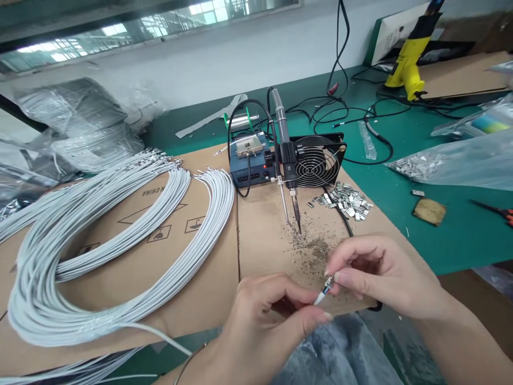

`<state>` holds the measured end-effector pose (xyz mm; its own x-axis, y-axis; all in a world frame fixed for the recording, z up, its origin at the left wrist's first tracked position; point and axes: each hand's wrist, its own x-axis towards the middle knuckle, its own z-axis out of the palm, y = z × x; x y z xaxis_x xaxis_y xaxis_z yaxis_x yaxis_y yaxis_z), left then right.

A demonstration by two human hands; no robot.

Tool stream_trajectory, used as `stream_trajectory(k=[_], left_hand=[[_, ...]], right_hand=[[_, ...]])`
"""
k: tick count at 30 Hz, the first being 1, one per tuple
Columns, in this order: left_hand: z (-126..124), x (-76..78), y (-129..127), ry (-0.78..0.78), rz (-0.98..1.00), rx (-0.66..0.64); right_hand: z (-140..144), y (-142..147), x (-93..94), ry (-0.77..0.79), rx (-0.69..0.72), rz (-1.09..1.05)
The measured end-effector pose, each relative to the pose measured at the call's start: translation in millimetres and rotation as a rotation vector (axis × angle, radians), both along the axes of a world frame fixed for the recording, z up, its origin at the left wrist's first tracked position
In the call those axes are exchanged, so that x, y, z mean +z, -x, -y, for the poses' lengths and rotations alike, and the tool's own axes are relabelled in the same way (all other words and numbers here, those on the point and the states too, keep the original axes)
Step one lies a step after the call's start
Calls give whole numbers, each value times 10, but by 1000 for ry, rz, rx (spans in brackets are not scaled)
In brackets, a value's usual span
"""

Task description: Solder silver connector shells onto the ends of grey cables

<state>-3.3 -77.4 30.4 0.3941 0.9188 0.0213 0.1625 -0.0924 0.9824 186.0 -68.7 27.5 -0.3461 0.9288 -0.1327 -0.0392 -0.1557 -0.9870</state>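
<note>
Cable [319, 298], round and white, is pinched by left hand [266, 315], shiny connector [329, 283] by right hand [387, 275].

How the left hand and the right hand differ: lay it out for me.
The left hand pinches the white cable near its end, while the right hand pinches the small metal piece at the tip. The left hand sits lower in the picture; the right hand sits higher, nearer the pile of metal pieces. Both are bare and at the same cable end.

soft, even light fills the scene, with white glare in the window strip [152, 28].
</note>
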Motion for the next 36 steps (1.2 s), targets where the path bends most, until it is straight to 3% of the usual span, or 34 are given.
stream_trajectory(k=[6, 12, 31, 34, 36], left_hand=[[2, 5, -3, 376, 137, 20], [-9, 37, 9, 517, 167, 22], [8, -35, 41, 506, 163, -16], [0, -29, 36, 419, 107, -21], [-6, -16, 38, 269, 26, -9]], right_hand=[[28, 24, 3, 8, -25, -105], [34, 27, -28, 27, -39, -92], [25, 33, -59, 69, -37, -161], [20, 29, -77, 56, -36, -140], [24, 27, -86, 38, -32, -116]])
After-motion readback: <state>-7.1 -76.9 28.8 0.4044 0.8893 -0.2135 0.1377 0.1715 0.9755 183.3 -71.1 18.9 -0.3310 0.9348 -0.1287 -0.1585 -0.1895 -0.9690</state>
